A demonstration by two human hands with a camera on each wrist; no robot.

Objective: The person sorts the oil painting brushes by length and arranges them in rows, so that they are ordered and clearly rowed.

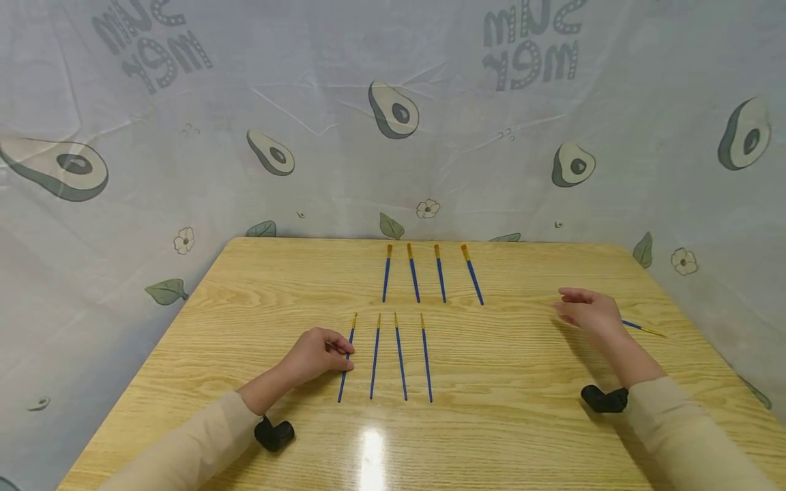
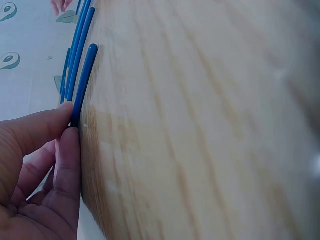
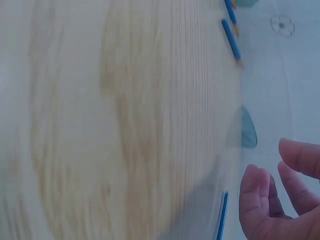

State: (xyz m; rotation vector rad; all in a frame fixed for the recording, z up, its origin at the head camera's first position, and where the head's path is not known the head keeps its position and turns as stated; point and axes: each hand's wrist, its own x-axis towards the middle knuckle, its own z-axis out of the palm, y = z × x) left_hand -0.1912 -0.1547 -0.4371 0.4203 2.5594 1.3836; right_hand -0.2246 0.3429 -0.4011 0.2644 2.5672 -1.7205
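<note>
In the head view my left hand (image 1: 316, 356) pinches the leftmost thin paintbrush (image 1: 342, 387) of the front row, which lies on the table with its bristles away from me. The left wrist view shows thumb and fingers at the blue handle (image 2: 86, 77). Beside it lie more thin paintbrushes (image 1: 375, 361), roughly parallel. Over the right part of the table my right hand (image 1: 591, 315) hovers, fingers loosely bent and apart, holding nothing. Closest to it is a single blue paintbrush (image 1: 642, 329), partly hidden behind the hand in the head view.
Several flat, wider paintbrushes (image 1: 440, 276) form a back row near the far edge of the wooden table (image 1: 503, 423). A pale cloth (image 1: 331, 177) printed with avocados hangs behind and at both sides. Each wrist carries a black device (image 1: 604, 399).
</note>
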